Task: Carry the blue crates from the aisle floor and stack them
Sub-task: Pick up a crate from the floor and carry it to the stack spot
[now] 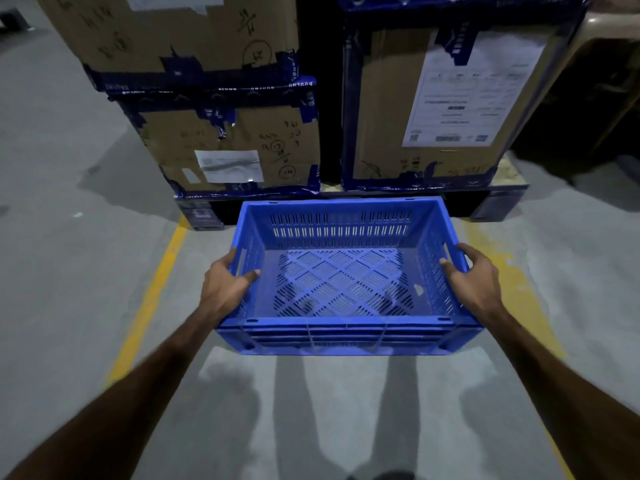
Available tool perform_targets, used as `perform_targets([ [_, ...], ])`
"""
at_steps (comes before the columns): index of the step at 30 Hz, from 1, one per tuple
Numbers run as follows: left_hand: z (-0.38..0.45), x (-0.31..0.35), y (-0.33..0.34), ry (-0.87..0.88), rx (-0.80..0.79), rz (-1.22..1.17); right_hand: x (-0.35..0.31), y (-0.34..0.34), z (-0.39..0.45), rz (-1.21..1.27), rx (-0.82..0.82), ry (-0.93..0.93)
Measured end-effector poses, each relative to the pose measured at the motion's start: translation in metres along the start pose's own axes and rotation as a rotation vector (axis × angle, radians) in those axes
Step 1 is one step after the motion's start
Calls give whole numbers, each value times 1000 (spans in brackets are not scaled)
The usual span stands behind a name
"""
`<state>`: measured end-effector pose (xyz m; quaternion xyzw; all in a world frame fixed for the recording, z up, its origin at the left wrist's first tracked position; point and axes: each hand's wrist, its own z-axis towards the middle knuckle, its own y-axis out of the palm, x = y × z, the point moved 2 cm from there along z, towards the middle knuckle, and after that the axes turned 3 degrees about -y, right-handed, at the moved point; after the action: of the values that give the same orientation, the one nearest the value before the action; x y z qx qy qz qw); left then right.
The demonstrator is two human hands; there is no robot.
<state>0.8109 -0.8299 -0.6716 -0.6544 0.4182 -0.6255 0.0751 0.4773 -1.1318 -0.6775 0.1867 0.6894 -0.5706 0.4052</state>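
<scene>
Both of my hands were on one blue crate, which sat in the lower middle of the frame. My left hand gripped the left short wall, thumb hooked inside over the rim and fingers curled at the handle slot. My right hand held the right wall the same way. I judged this to be the carrying step, the crate seemingly held off the grey floor, with its shadow lying below it toward the bottom of the frame. No stack of crates showed anywhere, so my next move called for finding one, keeping the crate level and lining its corners up before lowering.

It was empty, a bright blue plastic box with slotted walls, a diamond-lattice bottom and a ribbed near rim. Behind it, across the top of the frame, stood taped cardboard boxes on a pallet, with yellow floor lines on either side.
</scene>
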Motion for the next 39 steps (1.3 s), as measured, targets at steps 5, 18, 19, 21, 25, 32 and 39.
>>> perform_targets([
  [5,2,-7,11,53,38,-7,8,4,2,-21,37,-38],
  [18,-4,2,12,131,40,151,7,2,5,-9,42,-25],
  [19,-3,1,12,132,38,154,6,2,5,-8,42,-20],
  [21,-2,0,12,137,34,170,5,2,4,-8,43,-11],
  [25,0,-3,12,138,16,193,3,1,4,8,47,0],
  [32,7,-10,12,144,17,239,3,0,4,14,43,16],
  [39,9,-15,11,172,19,370,-1,0,-1,-94,-38,-13],
])
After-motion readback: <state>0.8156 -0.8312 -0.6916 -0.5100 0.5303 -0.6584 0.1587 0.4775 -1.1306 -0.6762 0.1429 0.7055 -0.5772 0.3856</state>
